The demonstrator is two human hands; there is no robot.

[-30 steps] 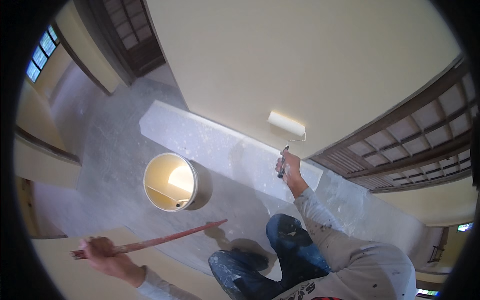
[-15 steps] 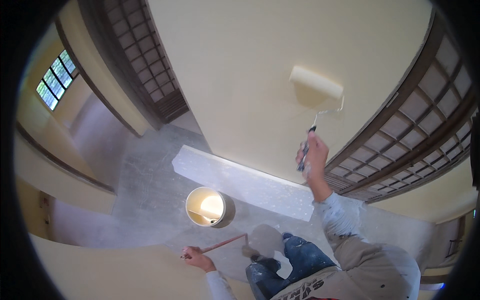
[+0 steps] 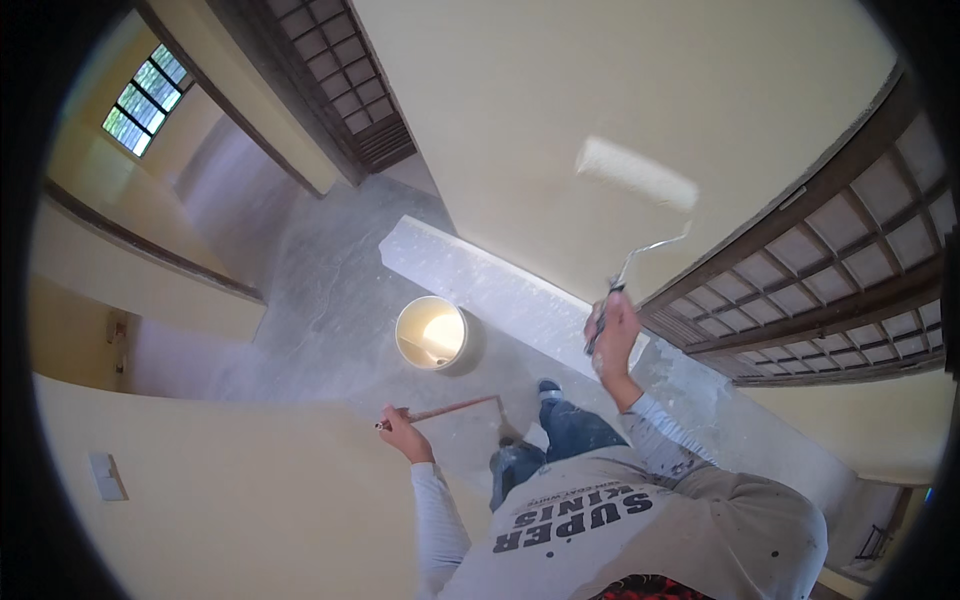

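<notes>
My right hand (image 3: 613,340) is closed round the dark handle of a paint roller (image 3: 637,172). Its pale, cream-coated sleeve is up at the cream wall (image 3: 500,110); whether it presses on the wall I cannot tell. On the left, my left hand (image 3: 405,437) grips one end of a thin reddish-brown stick (image 3: 455,408), whose other end points over the floor. A white bucket (image 3: 401,345) stands on the floor between my hands and the wall, with cream paint and a thin stick-like thing inside.
A long pale board or sheet (image 3: 480,275) lies along the wall's foot on the grey floor (image 3: 320,280). Brown-framed lattice panels (image 3: 830,270) stand at the right. At lower left is another cream wall (image 3: 250,480) with a switch plate (image 3: 108,477). A window (image 3: 147,100) shows far left.
My view has tilted, so the bucket and floor sit higher in the picture. The roller and my right hand have come lower along the wall. Both hands keep their hold.
</notes>
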